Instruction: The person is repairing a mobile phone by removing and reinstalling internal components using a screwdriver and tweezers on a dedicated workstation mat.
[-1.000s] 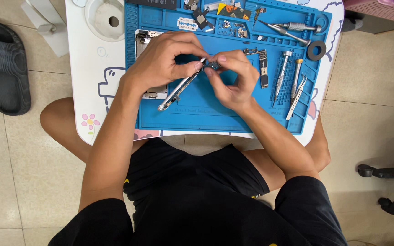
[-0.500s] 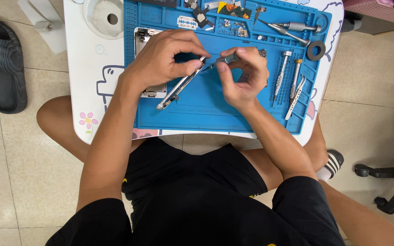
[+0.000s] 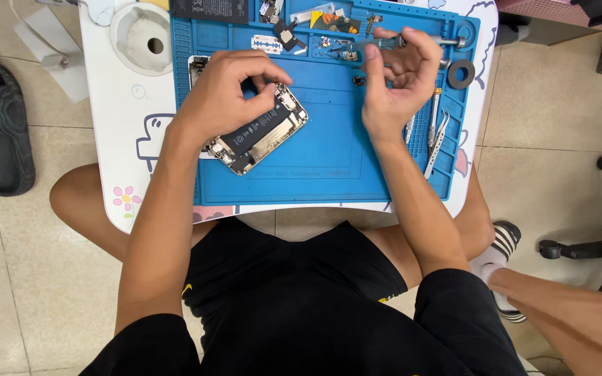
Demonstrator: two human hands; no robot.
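Head view: left hand pins the opened phone flat at the blue repair mat's left side, steadying it. Right hand pinches a screwdriver near the mat's top edge, above the loose parts. Tweezers lie along its right edge.
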